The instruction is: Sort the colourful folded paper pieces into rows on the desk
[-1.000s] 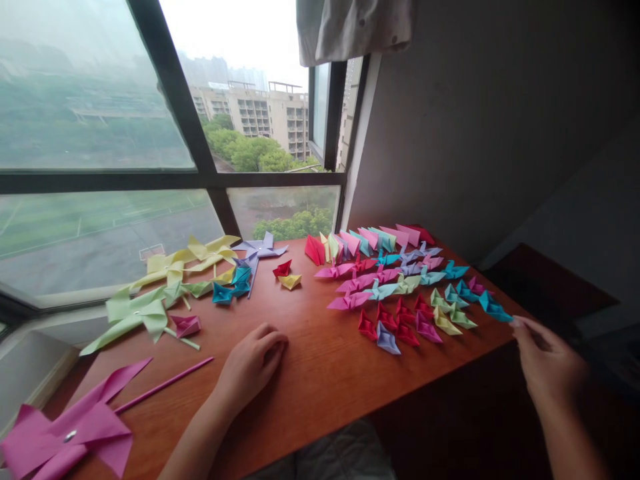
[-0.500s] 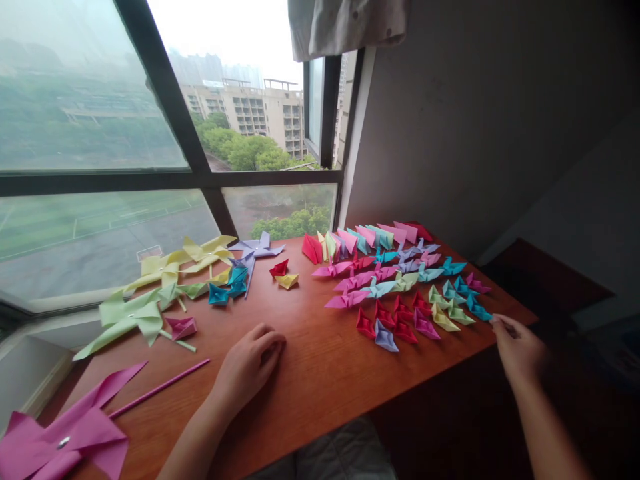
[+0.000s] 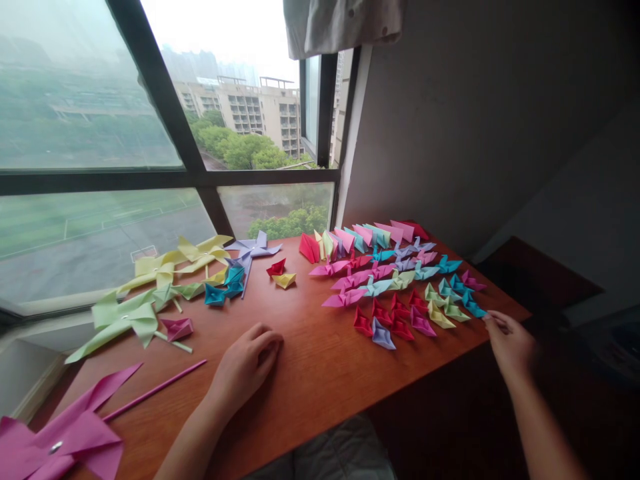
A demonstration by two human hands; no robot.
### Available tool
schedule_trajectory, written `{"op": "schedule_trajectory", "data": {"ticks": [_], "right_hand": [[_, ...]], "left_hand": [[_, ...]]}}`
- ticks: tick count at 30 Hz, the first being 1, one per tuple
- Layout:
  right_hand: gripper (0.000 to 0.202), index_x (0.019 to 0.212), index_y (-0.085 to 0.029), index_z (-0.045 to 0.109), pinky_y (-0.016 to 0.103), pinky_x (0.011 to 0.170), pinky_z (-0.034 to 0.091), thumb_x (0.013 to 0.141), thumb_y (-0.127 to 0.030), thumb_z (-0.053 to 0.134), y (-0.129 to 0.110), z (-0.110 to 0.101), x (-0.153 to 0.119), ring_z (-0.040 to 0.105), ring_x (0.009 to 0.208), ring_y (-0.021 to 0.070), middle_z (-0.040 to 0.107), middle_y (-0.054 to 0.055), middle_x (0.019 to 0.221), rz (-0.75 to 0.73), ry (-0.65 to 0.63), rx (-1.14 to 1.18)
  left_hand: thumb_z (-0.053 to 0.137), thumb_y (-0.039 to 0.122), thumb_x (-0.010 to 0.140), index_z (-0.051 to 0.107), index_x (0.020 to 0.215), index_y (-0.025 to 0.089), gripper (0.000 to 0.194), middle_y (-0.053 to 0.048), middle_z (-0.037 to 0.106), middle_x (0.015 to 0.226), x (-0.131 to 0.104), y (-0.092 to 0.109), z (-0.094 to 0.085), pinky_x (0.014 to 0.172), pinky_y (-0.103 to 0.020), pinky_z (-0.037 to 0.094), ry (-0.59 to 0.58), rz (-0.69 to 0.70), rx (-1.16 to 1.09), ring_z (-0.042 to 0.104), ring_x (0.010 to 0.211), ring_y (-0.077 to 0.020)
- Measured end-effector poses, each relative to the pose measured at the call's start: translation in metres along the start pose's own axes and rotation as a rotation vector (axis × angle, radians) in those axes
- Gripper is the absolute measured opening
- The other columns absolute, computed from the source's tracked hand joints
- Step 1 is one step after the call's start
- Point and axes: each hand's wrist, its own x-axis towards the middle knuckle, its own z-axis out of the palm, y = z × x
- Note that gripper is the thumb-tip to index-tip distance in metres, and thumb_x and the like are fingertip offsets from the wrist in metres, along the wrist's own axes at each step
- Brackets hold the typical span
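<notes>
Head view: right hand (image 3: 511, 345) was at the right front edge of the bench (image 3: 310, 373), fingers (image 3: 494, 320) pinched narrow on the tip of a blue paper boat (image 3: 472, 305), just right of a light-green boat (image 3: 455, 311). Left hand (image 3: 244, 363) rested on the bench, fingers loosely curled; could not tell whether they held anything. Paper cranes (image 3: 378, 287) stood farther back, magenta pinwheel (image 3: 100, 433) lay far left

Pale daylight fills a dark-framed window (image 3: 170, 179) beside a shadowed grey wall (image 3: 450, 120) and reddish-brown table (image 3: 320, 373).
</notes>
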Motion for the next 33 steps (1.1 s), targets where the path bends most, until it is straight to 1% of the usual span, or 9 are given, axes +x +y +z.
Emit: {"op": "schedule_trajectory", "data": {"ticks": [3,7,11,19,24,27,30,33], "right_hand": [[0.046,0.103,-0.017,0.073,0.035,0.072,0.051,0.078,-0.053,0.059,-0.005,-0.002,-0.001,0.07,0.083,0.0275,0.075,0.011,0.09,0.079,-0.035,0.062],[0.048,0.098,-0.015,0.074,0.038,0.07,0.05,0.077,-0.055,0.058,-0.008,-0.004,0.0,0.069,0.08,0.0293,0.075,0.013,0.087,0.055,-0.03,0.051],[0.048,0.095,-0.015,0.075,0.038,0.069,0.05,0.076,-0.056,0.057,-0.009,-0.004,0.001,0.069,0.078,0.0289,0.075,0.013,0.085,0.057,-0.03,0.039],[0.047,0.098,-0.014,0.074,0.037,0.071,0.049,0.075,-0.052,0.058,-0.016,-0.008,-0.001,0.069,0.081,0.0298,0.075,0.014,0.089,0.075,-0.054,0.039],[0.041,0.102,-0.017,0.074,0.034,0.072,0.049,0.074,-0.043,0.057,-0.018,-0.008,-0.002,0.069,0.082,0.0271,0.075,0.01,0.092,0.122,-0.068,0.063],[0.041,0.103,-0.018,0.074,0.034,0.073,0.049,0.075,-0.041,0.055,-0.022,-0.009,-0.003,0.07,0.083,0.027,0.075,0.009,0.092,0.106,-0.065,0.044],[0.042,0.101,-0.017,0.074,0.036,0.074,0.049,0.077,-0.046,0.055,-0.029,-0.01,-0.005,0.07,0.083,0.0283,0.075,0.01,0.089,0.075,-0.04,0.001],[0.043,0.099,-0.017,0.075,0.037,0.074,0.049,0.078,-0.049,0.054,-0.036,-0.01,-0.004,0.07,0.082,0.0287,0.075,0.01,0.087,-0.002,-0.014,-0.028]], "left_hand": [[0.047,0.024,0.093,0.069,0.097,0.024,0.022,-0.005,0.065,0.097,0.0,-0.001,0.001,0.076,-0.026,0.049,0.0,0.0,0.011,0.064,0.084,-0.0177],[0.047,0.025,0.093,0.069,0.097,0.024,0.022,-0.005,0.066,0.097,0.0,-0.001,0.001,0.075,-0.025,0.049,0.004,0.0,0.015,0.065,0.083,-0.0176],[0.047,0.026,0.093,0.069,0.097,0.024,0.022,-0.005,0.066,0.097,0.0,-0.001,0.0,0.074,-0.025,0.049,0.014,0.001,0.009,0.065,0.082,-0.0173],[0.049,0.028,0.092,0.07,0.095,0.025,0.022,-0.005,0.066,0.095,0.001,0.0,0.0,0.073,-0.024,0.05,0.03,-0.004,-0.004,0.065,0.079,-0.0171],[0.048,0.028,0.093,0.07,0.096,0.024,0.023,-0.006,0.066,0.096,0.001,0.0,0.0,0.074,-0.026,0.05,0.013,-0.004,0.001,0.065,0.081,-0.0177],[0.047,0.027,0.094,0.069,0.097,0.024,0.023,-0.006,0.066,0.098,0.0,-0.001,0.001,0.075,-0.025,0.05,0.003,-0.002,0.011,0.065,0.083,-0.0176],[0.046,0.028,0.095,0.069,0.098,0.025,0.023,-0.006,0.066,0.098,0.0,-0.002,0.001,0.075,-0.026,0.05,0.001,-0.001,0.021,0.065,0.083,-0.0178],[0.046,0.029,0.095,0.069,0.097,0.025,0.023,-0.005,0.066,0.098,0.0,-0.002,0.001,0.075,-0.026,0.05,0.002,0.0,0.022,0.065,0.083,-0.0179]]}}
